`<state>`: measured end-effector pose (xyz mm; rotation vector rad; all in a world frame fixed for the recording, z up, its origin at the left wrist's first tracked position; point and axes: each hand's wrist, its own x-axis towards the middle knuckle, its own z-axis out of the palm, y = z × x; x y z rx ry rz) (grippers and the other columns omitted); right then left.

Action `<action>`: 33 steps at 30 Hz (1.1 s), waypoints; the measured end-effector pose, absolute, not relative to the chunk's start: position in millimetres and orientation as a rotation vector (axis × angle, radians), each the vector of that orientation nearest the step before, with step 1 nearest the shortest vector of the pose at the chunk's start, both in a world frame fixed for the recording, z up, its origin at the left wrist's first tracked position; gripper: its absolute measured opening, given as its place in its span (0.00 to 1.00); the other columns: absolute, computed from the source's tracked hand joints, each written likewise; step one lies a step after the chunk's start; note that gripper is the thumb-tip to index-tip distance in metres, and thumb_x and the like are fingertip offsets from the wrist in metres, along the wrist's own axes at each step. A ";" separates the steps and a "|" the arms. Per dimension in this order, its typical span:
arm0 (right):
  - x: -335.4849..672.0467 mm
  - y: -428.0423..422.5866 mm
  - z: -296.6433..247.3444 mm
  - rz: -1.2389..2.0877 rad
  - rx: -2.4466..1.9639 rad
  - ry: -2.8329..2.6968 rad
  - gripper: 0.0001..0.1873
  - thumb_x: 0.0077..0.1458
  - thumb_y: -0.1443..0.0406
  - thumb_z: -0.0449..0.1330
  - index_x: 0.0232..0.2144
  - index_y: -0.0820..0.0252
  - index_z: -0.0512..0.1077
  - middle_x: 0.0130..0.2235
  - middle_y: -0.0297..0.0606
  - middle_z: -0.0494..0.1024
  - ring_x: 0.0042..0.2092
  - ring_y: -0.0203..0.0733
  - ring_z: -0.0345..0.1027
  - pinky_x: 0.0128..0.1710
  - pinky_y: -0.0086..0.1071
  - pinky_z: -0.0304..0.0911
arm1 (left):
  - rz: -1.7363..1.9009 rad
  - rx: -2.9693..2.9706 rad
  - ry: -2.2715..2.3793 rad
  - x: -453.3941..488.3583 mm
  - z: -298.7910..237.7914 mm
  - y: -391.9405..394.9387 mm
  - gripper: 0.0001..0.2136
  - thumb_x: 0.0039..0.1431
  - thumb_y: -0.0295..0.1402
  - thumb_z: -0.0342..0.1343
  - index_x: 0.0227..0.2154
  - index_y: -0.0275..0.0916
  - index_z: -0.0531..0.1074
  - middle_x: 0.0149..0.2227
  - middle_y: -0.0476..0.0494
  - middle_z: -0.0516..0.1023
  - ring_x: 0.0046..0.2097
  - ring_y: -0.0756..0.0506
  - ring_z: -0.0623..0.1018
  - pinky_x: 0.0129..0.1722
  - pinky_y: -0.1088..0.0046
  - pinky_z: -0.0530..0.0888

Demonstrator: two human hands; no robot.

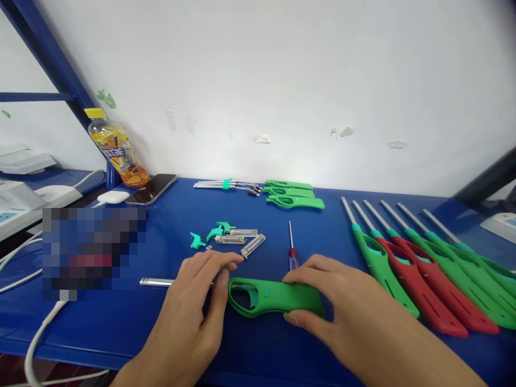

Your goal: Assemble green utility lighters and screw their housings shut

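Observation:
A green long-nosed lighter (266,296) lies flat on the blue table (121,317), its metal tube (155,281) pointing left. My left hand (193,317) rests over the tube where it meets the handle, fingers closed around that joint. My right hand (342,312) grips the handle's rear end between thumb and fingers. Just behind my right hand lies a small red-handled screwdriver (292,252). Clear fuel tubes (242,239) and small green trigger parts (207,236) sit behind my left hand.
Several finished green and red lighters (427,269) lie in a row at the right. Green handle shells (292,194) and a bundle of metal tubes (226,185) lie near the wall. A drink bottle (115,148), a phone (151,189) and white cables (36,333) are at the left.

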<state>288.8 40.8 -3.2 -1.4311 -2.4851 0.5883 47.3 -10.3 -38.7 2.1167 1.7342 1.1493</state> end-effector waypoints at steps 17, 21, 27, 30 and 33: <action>280.1 42.6 -0.5 0.669 -1.554 -2.558 0.16 0.57 0.69 0.70 0.46 0.47 0.81 0.47 0.36 0.80 0.47 0.54 0.78 0.53 0.53 0.72 | 1.035 2.138 1.758 48.8 -40.0 -9.9 0.10 0.75 0.34 0.50 0.51 0.47 0.74 0.46 0.45 0.81 0.50 0.38 0.79 0.49 0.58 0.75; 280.4 43.2 -1.9 0.650 -1.525 -2.579 0.15 0.56 0.71 0.70 0.44 0.49 0.80 0.45 0.36 0.80 0.48 0.55 0.77 0.53 0.53 0.72 | 0.981 2.223 1.683 49.8 -37.7 -11.5 0.12 0.73 0.33 0.52 0.55 0.47 0.73 0.49 0.43 0.81 0.52 0.38 0.78 0.55 0.53 0.75; 279.1 41.4 -1.2 0.589 -1.499 -2.581 0.15 0.56 0.72 0.69 0.43 0.49 0.79 0.45 0.35 0.80 0.47 0.54 0.77 0.51 0.51 0.73 | 0.890 2.265 1.619 50.7 -34.6 -11.4 0.17 0.72 0.31 0.52 0.60 0.49 0.71 0.52 0.43 0.80 0.55 0.38 0.79 0.58 0.52 0.75; 284.7 40.3 -2.2 0.530 -1.480 -2.573 0.14 0.57 0.70 0.69 0.44 0.48 0.79 0.47 0.36 0.80 0.48 0.54 0.78 0.49 0.50 0.74 | 0.934 2.274 1.639 49.2 -35.3 -12.4 0.19 0.72 0.31 0.52 0.62 0.52 0.68 0.56 0.44 0.79 0.58 0.37 0.77 0.63 0.49 0.72; 299.0 39.1 -4.9 0.441 -1.489 -2.510 0.15 0.61 0.64 0.68 0.49 0.45 0.78 0.49 0.36 0.81 0.44 0.52 0.80 0.49 0.49 0.74 | 0.996 2.244 1.672 47.6 -36.5 -14.4 0.21 0.72 0.32 0.52 0.65 0.55 0.63 0.61 0.45 0.76 0.63 0.36 0.75 0.66 0.47 0.69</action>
